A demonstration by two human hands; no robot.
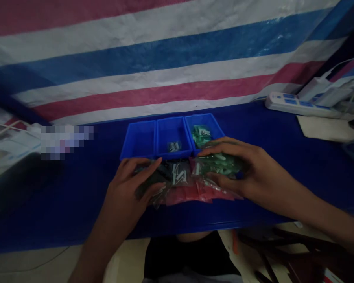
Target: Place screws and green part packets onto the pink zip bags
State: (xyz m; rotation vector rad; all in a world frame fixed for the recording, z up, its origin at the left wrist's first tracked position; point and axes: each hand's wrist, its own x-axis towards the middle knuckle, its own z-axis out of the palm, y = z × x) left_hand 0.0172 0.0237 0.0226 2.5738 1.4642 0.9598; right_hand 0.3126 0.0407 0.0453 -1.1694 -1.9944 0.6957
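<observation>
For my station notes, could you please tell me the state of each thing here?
Left bin: upright, open-topped
Middle bin: holding a clear packet
Right bin: holding green packets
Left hand: curved around dark bags
Right hand: curved around green bags
Red bags: flat, partly covered
Power strip: flat, adapters seemingly plugged in

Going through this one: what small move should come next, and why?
Probably, the right hand should lift the green packets toward the rightmost blue tray. It curves around them, though how firm its grip is can't be told, and that tray, just beyond, holds similar-looking green ones.
</observation>
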